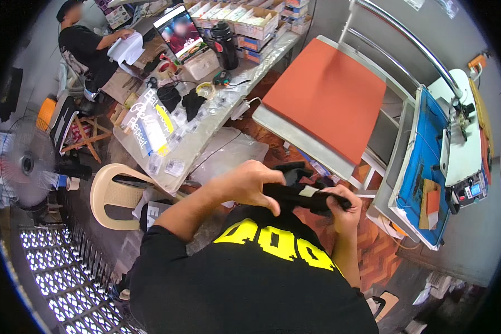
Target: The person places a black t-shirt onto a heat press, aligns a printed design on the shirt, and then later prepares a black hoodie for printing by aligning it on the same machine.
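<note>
**Workshop floor, heat press at frame right**

Workshop clutter fills the upper frame. Left hand [249,183] fingers curl closed over a folded black garment [301,196]; right hand [341,207] fingers clamp its other end. Garment sits lower centre, beside the orange press pad [324,96].

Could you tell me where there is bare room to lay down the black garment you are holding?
The orange pad of the heat press, bordered by its grey frame and the chrome handle bar, lies bare. The long table to its left is crowded with small packets, black cloths, boxes and a black bottle. Both hands grip the black garment.
</note>
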